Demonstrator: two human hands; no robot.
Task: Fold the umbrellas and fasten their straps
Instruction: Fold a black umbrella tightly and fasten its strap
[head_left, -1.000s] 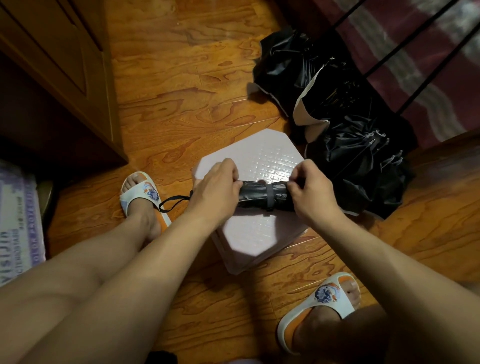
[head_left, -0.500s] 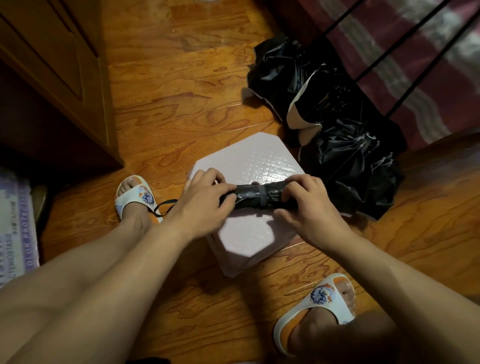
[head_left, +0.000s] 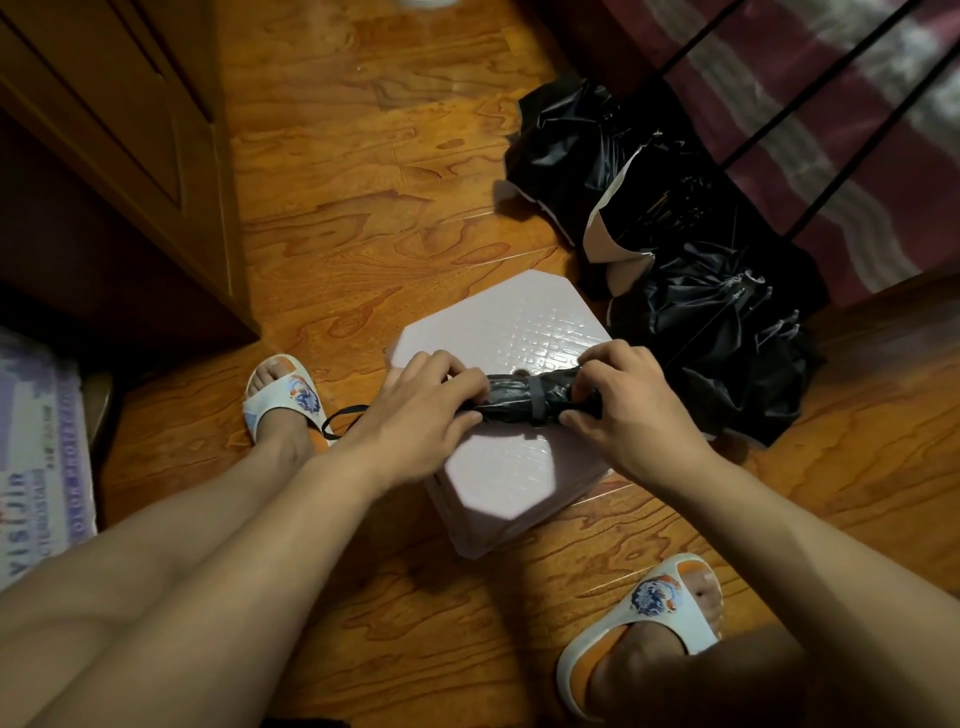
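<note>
A folded black umbrella (head_left: 511, 397) lies across the top of a pale pink stool (head_left: 506, 467), with its strap (head_left: 536, 402) wrapped around the middle. My left hand (head_left: 421, 415) grips its left end, fingers curled over the roll. My right hand (head_left: 631, 402) grips its right end, thumb under and fingers over. A thin black wrist loop (head_left: 343, 418) trails from under my left hand toward my left foot. A heap of unfolded black umbrellas (head_left: 691, 291) lies on the floor beyond the stool, to the right.
The wooden floor (head_left: 363, 208) stretches ahead. A wooden cabinet (head_left: 119, 156) stands at the left, a bed with a striped cover (head_left: 831, 114) at the upper right. My feet in white slippers (head_left: 283, 397) (head_left: 654, 613) flank the stool. A printed box (head_left: 36, 457) sits at the far left.
Both hands stayed on the rolled umbrella and shifted their grip; my right hand's fingers curled over the right end. The camera view drifted slightly.
</note>
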